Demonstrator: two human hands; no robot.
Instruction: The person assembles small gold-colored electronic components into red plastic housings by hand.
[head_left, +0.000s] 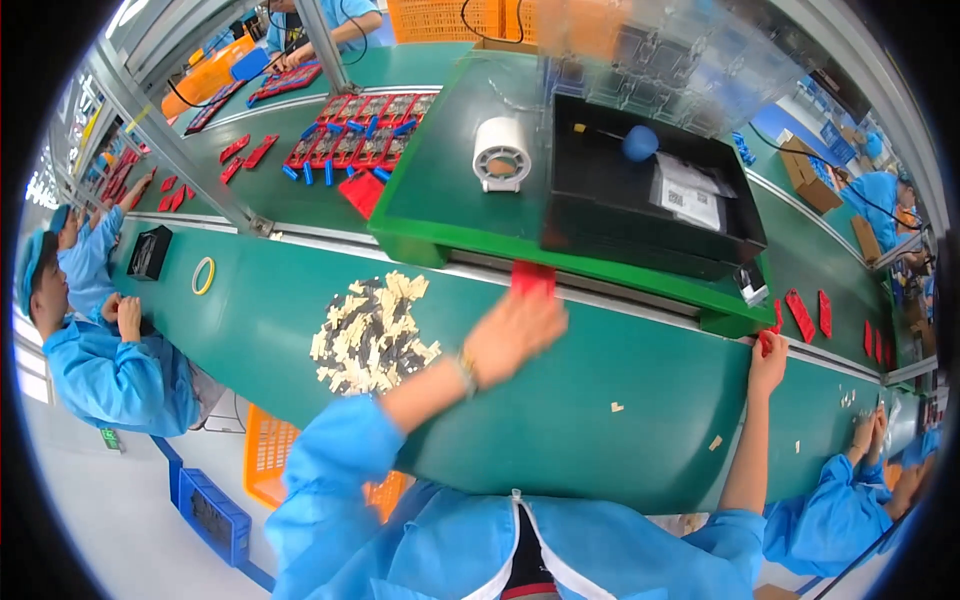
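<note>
My left hand [515,338], slightly blurred, reaches over the middle of the green table, its fingers closed on a flat red plastic piece [533,278] at the front edge of the green raised shelf. Off to the right, the fingers of my right hand [768,368] pinch a small red plastic piece [765,341] beside the shelf's right corner. To the left of my left forearm lies a loose heap of small cream and dark grey pieces [370,335].
On the raised shelf [430,190] stand a white fan [501,155] and a black bin [640,225]. Red parts with blue cylinders [360,135] lie on the line behind. A tape roll [203,276] sits at left. Co-workers sit on both sides; an orange basket [268,455] stands below.
</note>
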